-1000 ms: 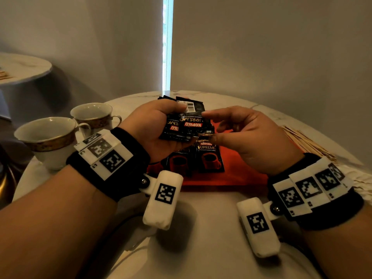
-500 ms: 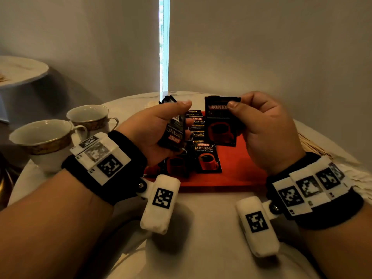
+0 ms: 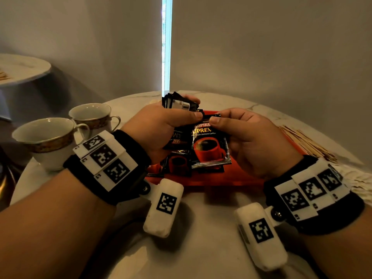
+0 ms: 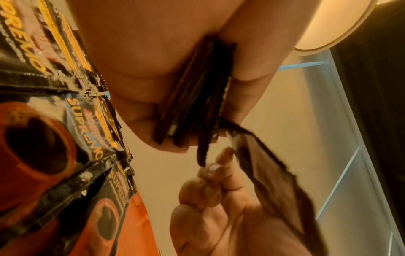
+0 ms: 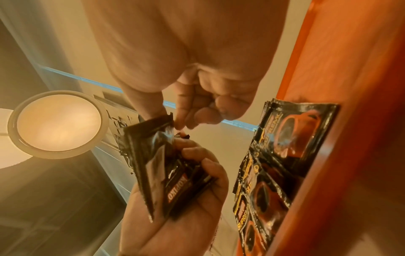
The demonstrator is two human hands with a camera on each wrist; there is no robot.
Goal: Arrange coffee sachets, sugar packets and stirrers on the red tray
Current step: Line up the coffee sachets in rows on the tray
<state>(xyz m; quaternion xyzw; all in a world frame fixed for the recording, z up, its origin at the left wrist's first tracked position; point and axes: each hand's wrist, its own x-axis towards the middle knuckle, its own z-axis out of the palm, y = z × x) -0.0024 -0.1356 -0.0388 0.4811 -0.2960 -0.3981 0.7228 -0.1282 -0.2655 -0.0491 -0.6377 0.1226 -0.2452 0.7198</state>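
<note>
Two cups (image 3: 50, 141) stand at the far left of the worktop (image 3: 201, 238), apart from the work. Next to the right, the left hand (image 3: 159, 127) curls round a bundle of coffee sachets (image 3: 177, 102), thumb pressed over the top and the packets fanned edge-on between thumb and fingers in the left wrist view. Half a second ago the right hand held one sachet up high, clear of the bundle; now that single sachet (image 3: 209, 146) hangs lower, face toward the head camera, its top edge caught between the left thumb and the right hand (image 3: 251, 141), whose thumb and forefinger pinch it while the other fingers curl in. I judge that it is about to be laid down with the others, so the coffee part of the task is well under way but not finished. The sachet is glossy black foil with a red cup printed on it and gold lettering, its sealed edges crimped. Below it the red tray (image 3: 231, 178) already carries a few more sachets (image 3: 179, 162), overlapping near its left side. Further right, the wooden stirrers (image 3: 302, 139) lie in a loose heap on the worktop just beyond the tray, untouched. Sugar packets I cannot make out for certain.
</note>
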